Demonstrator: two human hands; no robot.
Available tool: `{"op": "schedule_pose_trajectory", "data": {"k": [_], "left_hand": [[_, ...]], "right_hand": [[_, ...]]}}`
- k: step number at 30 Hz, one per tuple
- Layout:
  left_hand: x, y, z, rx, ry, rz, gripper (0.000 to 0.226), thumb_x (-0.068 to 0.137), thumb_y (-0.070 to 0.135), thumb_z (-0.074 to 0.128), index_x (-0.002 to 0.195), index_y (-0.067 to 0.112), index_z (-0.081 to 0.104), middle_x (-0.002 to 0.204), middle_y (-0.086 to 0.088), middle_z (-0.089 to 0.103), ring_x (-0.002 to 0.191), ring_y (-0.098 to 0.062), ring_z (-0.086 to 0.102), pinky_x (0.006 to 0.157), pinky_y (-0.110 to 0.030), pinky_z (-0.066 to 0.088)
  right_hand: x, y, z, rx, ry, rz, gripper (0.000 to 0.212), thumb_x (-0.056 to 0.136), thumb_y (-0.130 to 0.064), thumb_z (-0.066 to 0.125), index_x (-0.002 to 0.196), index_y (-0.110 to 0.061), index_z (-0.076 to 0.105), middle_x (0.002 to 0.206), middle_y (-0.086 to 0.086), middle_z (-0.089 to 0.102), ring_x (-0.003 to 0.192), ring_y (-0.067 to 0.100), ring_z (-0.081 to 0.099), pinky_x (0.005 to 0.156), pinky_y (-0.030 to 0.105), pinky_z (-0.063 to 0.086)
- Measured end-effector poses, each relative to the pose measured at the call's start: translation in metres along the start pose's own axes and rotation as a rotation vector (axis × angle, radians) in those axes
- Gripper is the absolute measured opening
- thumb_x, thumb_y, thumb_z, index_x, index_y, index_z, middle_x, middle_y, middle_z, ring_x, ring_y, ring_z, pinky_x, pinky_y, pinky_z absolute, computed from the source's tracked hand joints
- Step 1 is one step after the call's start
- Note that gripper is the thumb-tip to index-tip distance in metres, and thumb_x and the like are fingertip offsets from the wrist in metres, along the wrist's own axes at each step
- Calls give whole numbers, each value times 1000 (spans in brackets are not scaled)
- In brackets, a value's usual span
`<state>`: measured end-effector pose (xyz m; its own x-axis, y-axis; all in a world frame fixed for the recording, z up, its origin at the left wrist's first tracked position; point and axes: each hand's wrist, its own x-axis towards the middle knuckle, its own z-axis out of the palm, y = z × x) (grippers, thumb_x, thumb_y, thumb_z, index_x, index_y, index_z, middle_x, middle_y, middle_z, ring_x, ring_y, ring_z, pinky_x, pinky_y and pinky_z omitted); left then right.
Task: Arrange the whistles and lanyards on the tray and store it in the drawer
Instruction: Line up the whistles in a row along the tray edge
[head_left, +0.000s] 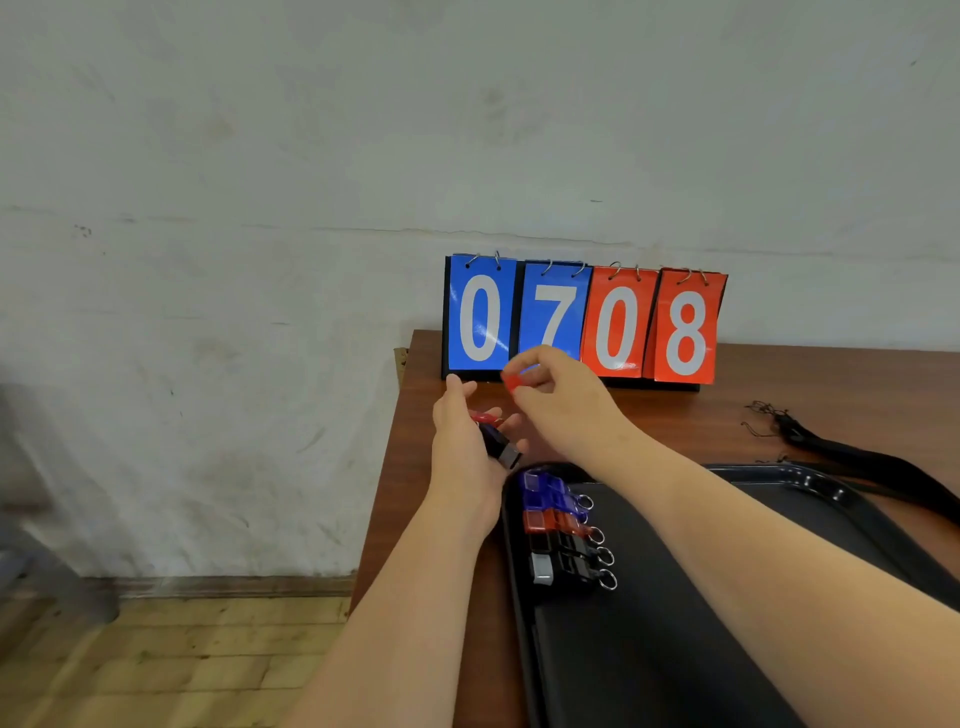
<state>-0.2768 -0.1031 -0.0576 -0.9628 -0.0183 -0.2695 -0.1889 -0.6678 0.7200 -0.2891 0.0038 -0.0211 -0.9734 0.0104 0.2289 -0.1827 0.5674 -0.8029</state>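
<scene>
My right hand (556, 389) is closed to a narrow pinch: thumb and fingertips hold a small red whistle (513, 382), lifted off the table (779, 395) and standing out past my knuckles on the left side. Just below and to the left of that pinch is my left hand (467, 441), palm turned inward. A black whistle (498, 447) with a silvery mouthpiece lies across that palm, with my thumb folded in against it and my fingers reaching up almost straight. A second red piece (485, 417) sits in the same palm just above the black whistle; I cannot tell how much of it my fingers cover. The two hands are close, not touching.

Nearer to me than both grips lies the black tray (779, 470), its corner just under my left wrist. Along that near-left edge runs a row of whistles (563, 525), side by side: two blue, one red, two black, their metal rings pointing to the right. Well off to the right of my right hand, beyond the tray's far rim, the black lanyards (857, 457) lie bunched on the table. Directly behind my pinch stands a flip scoreboard (618, 322) reading 0708.
</scene>
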Motion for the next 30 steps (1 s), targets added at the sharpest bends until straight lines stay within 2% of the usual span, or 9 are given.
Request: {"op": "schedule_pose_trajectory", "data": {"k": [4, 8, 11, 14, 18, 20, 22, 25, 30], "left_hand": [[-3, 4, -2, -74, -142, -24, 58, 98, 62, 37, 125, 17, 63, 114, -8, 74, 105, -22, 71, 89, -45, 56], [-2, 6, -6, -163, -140, -35, 46, 98, 52, 47, 125, 18, 61, 109, -5, 75, 99, -17, 73, 79, -36, 56], [3, 2, -9, -97, -70, -32, 40, 95, 46, 56, 126, 20, 61, 115, -6, 73, 103, -19, 71, 83, -39, 58], [5, 2, -8, -68, -15, -17, 33, 95, 38, 57, 117, 14, 63, 101, -9, 69, 71, -15, 64, 55, -27, 52], [0, 7, -3, -78, -9, 9, 21, 96, 27, 55, 105, 10, 64, 81, -8, 64, 49, -12, 45, 37, -22, 33], [-3, 8, -2, -91, -61, -1, 18, 97, 27, 55, 94, 10, 61, 74, -6, 59, 48, -12, 42, 37, -22, 31], [-4, 9, -2, -104, -121, -10, 21, 97, 30, 53, 88, 11, 56, 70, -5, 55, 47, -12, 38, 38, -22, 28], [-5, 10, -2, -93, -201, 1, 27, 98, 35, 51, 84, 13, 56, 67, -3, 53, 46, -11, 34, 38, -22, 26], [-8, 10, -1, -81, -254, 19, 30, 99, 36, 50, 79, 14, 56, 67, -2, 53, 46, -11, 33, 37, -22, 27]], "right_hand": [[-18, -26, 14, -7, -121, -105, 26, 94, -12, 60, 112, -29, 55, 98, -11, 64, 88, 6, 65, 75, 19, 56], [-28, -27, 20, -241, -156, -221, 30, 94, -12, 59, 122, -23, 58, 111, -11, 63, 102, 3, 59, 91, 20, 51], [-29, -23, 14, -139, -123, -186, 25, 96, -12, 56, 118, -22, 61, 108, -10, 63, 98, 3, 61, 86, 21, 55], [-19, -15, -1, -92, 23, -150, 20, 98, -12, 53, 112, -22, 61, 105, -9, 62, 88, -1, 60, 67, 7, 48], [11, 22, -26, -225, 186, -89, 29, 95, -10, 55, 122, -18, 58, 114, -2, 59, 102, 9, 55, 75, 10, 40], [26, 48, -37, -369, 200, 16, 37, 94, -15, 58, 130, -20, 52, 126, 5, 54, 114, 20, 52, 88, 25, 47], [33, 66, -43, -514, 120, 101, 44, 95, -22, 59, 138, -24, 46, 138, 9, 47, 125, 28, 44, 98, 37, 44], [34, 77, -39, -657, -73, 105, 48, 97, -29, 58, 143, -29, 43, 145, 5, 42, 132, 28, 39, 105, 39, 41], [34, 76, -36, -654, -77, 62, 21, 96, -16, 60, 115, -20, 68, 132, 1, 58, 122, 18, 52, 101, 29, 45]]}}
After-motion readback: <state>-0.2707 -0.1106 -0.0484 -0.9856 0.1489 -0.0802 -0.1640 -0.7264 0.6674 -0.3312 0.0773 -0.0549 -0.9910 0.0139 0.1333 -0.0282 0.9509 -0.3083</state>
